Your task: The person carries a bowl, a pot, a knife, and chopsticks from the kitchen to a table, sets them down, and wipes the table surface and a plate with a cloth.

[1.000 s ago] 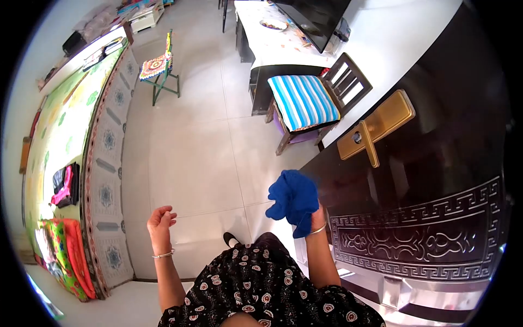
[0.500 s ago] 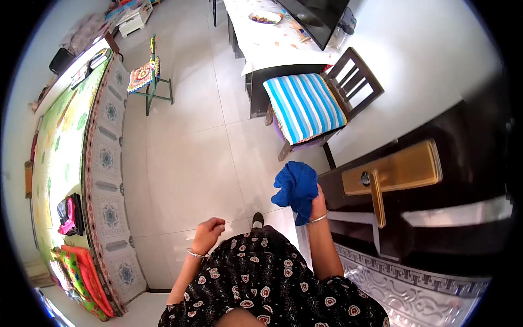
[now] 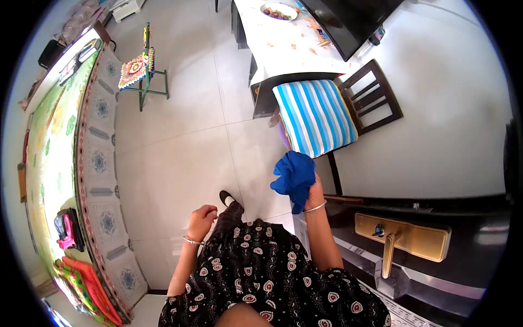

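A crumpled blue cloth [image 3: 295, 177] is gripped in my right hand [image 3: 316, 193], held up in front of me just below the striped cushion [image 3: 316, 117] of a chair. The cloth covers most of that hand's fingers. My left hand [image 3: 202, 219] hangs over the floor at lower centre, its fingers curled in, with nothing visible in it. Each wrist has a silver bangle. To the right of my right arm stands a dark door with a gold handle [image 3: 388, 255]; neither hand touches it.
A table [image 3: 272, 52] with a plate and a black screen stands beyond the chair [image 3: 376, 98]. At the upper left is a folding chair [image 3: 136, 71]. A raised bed platform [image 3: 103, 158] with folded cloths runs along the left. My shoe [image 3: 224, 196] shows on the floor.
The door and its handle have shifted lower in view, and the striped chair looks nearer. My left hand has moved rightward, closer to my body. The blue cloth stays in my right hand.
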The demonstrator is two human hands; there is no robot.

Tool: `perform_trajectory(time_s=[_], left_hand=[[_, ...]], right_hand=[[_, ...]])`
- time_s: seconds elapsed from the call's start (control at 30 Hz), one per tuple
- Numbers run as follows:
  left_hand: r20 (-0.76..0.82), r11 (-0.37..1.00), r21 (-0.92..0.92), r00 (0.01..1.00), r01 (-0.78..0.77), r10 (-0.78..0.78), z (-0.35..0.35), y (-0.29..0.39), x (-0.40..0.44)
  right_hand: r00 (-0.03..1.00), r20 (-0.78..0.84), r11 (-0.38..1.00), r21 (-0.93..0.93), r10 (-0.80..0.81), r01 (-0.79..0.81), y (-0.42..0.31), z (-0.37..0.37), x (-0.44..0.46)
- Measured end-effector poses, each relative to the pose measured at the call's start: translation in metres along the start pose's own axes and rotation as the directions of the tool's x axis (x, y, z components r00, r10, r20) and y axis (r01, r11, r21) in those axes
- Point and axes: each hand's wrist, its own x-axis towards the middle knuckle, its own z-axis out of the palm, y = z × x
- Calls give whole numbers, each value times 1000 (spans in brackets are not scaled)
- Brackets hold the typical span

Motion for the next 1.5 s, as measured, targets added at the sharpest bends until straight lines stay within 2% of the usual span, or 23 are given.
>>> perform_trajectory(time_s=[0.07,0.2,0.23,0.33,0.37,0.5,0.6,0.73,0.77,0.8,0.87,0.9,1.0,1.07,1.1,1.13,1.2,1.23,1.27,1.3,1.4,1.47,1.5], left_hand=[[58,999,-28,998,27,-25,-15,22,24],[60,1000,-22,998,6,-4,-44,39,68],[-1,997,-65,999,-40,40,-48,44,76],[-16,997,-77,1000,-5,3,-65,51,97],[-15,997,-73,1000,25,-26,-69,54,103],[-31,996,-71,998,53,-55,-74,60,124],[-38,994,-67,995,90,-92,-71,71,140],[-51,990,-74,991,120,-124,-63,86,169],[-65,987,-87,988,136,-142,-60,91,178],[-78,983,-98,984,152,-160,-56,97,189],[-83,983,-75,981,169,-175,-48,116,213],[-77,981,-58,979,183,-187,-45,126,225],[-46,980,-28,980,195,-196,-25,159,264],[-42,982,-28,981,189,-190,-11,189,286],[-41,982,-20,981,187,-188,-4,201,298],[-42,982,-13,981,187,-187,3,212,309],[-35,981,5,981,193,-193,13,227,328],[-29,979,17,979,203,-202,17,232,334],[-25,977,28,977,213,-212,19,235,339],[-21,971,30,971,239,-238,17,233,331],[-24,949,40,949,314,-313,21,228,335],[-38,935,42,936,353,-351,21,227,338],[-38,931,52,932,361,-360,21,226,339]], right_hand=[[1000,-24,999,37,-7,8,4,18,25],[995,-98,991,125,-31,43,9,36,72],[998,-60,989,142,-30,39,11,39,82],[992,-126,987,155,-29,49,11,56,104],[982,-181,986,146,-48,75,12,58,113],[987,-154,986,149,-47,70,1,64,153],[980,-172,991,73,-101,115,-7,58,194],[925,-366,985,93,-99,142,-16,38,278],[942,-309,980,98,-134,172,-21,38,301],[926,-336,977,65,-171,204,-27,37,317],[874,-440,961,74,-207,265,-31,26,368],[831,-481,952,-31,-280,303,-26,15,396],[763,-580,953,-86,-286,291,-29,3,461],[740,-583,938,-278,-336,207,-28,-2,492],[685,-615,895,-428,-390,125,-29,-6,508],[637,-640,803,-593,-429,-55,-26,-14,523],[577,-702,793,-591,-417,-146,-21,-35,547],[523,-725,797,-589,-448,-133,-27,-40,555],[473,-729,731,-644,-495,-227,-33,-47,559],[417,-738,723,-651,-530,-232,-39,-51,553],[238,-786,732,-618,-570,-286,-102,-73,558],[217,-710,648,-702,-670,-295,-141,-124,570],[222,-704,653,-710,-675,-265,-165,-146,572]])
